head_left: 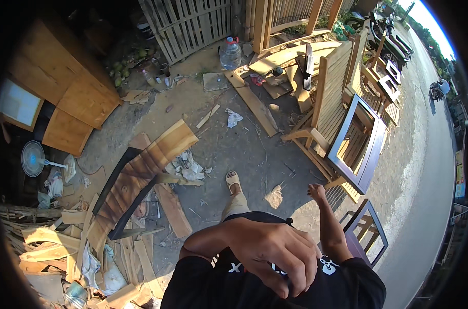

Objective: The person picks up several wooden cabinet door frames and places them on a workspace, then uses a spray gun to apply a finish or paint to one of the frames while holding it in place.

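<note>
My left hand is close up in front of my chest, its arm bent across my black shirt. Its fingers are loosely curled and partly apart, and nothing shows in them. Out to the right, my right hand has its fingers stretched, with no object visible in it. It is nearest to a dark-painted wooden frame that leans on a slatted wooden bench. Close to my right forearm stands another dark frame with open panels. My sandalled foot is on the ground ahead.
A board with dark scorched-looking patches rests on dark supports at left. Wood offcuts pile at lower left. A wooden cabinet, a fan and a water jug stand farther off. A road runs along the right.
</note>
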Motion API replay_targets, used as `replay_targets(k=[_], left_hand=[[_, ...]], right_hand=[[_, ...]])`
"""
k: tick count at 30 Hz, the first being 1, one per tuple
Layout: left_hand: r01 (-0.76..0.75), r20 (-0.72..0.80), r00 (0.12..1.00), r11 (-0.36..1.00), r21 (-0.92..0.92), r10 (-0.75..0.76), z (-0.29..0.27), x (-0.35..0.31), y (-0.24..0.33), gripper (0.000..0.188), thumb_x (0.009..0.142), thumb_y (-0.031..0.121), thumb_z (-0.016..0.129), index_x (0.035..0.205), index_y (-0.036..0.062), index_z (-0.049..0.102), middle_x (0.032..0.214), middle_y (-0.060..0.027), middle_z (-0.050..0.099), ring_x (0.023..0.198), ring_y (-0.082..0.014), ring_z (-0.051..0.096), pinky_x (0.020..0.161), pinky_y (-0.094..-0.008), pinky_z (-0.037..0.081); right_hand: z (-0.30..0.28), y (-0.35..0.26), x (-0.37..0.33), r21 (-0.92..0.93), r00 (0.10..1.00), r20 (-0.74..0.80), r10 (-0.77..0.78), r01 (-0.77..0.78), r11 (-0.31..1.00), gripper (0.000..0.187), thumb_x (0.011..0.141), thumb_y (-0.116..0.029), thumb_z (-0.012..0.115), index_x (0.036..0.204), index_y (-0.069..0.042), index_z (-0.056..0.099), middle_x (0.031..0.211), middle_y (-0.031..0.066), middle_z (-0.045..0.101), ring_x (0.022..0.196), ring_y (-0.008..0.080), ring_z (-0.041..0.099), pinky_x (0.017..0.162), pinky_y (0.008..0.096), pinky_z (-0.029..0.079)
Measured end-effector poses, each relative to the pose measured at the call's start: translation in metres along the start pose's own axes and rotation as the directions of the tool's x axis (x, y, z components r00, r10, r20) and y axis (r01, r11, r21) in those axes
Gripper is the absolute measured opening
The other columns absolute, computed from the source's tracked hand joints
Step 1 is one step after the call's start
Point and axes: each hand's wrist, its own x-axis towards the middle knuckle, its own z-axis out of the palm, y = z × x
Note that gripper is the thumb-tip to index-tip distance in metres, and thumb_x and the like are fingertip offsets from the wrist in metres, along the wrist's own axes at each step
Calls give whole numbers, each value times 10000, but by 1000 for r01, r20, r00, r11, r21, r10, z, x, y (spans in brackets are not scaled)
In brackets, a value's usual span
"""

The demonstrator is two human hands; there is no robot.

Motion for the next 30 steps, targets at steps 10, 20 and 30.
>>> replay_targets(k=[10, 20, 30], left_hand=[[949, -818, 269, 287, 134, -508, -292, -159, -135, 321, 1036, 296, 595, 898, 24, 694, 605, -29, 578, 537, -57, 516, 511, -288, 433], [915, -818, -402, -205, -346, -412, -395, -293, -199, 471, 1037, 434, 518, 1098, -4, 681, 840, -153, 720, 728, -257, 709, 734, -388, 561], [883, -682, -447, -165, -439, -579, -453, -365, -238, 529, 1018, 401, 589, 1333, -24, 606, 1219, -200, 700, 1145, -316, 667, 984, -357, 502]], right_hand=[[59, 4, -12, -146, 689, 333, 644, -637, 757, 406, 944, -348, 695, 1098, 27, 676, 1005, 189, 742, 804, 303, 757, 689, 418, 601], [21, -96, 309, -620, 916, 399, 41, 237, 748, 329, 856, -397, 684, 810, -84, 775, 761, 99, 746, 722, 279, 733, 710, 411, 593], [85, -427, 458, -135, 964, 220, -151, 183, 974, 407, 929, -402, 601, 989, -27, 750, 833, 163, 741, 895, 337, 728, 844, 453, 541]])
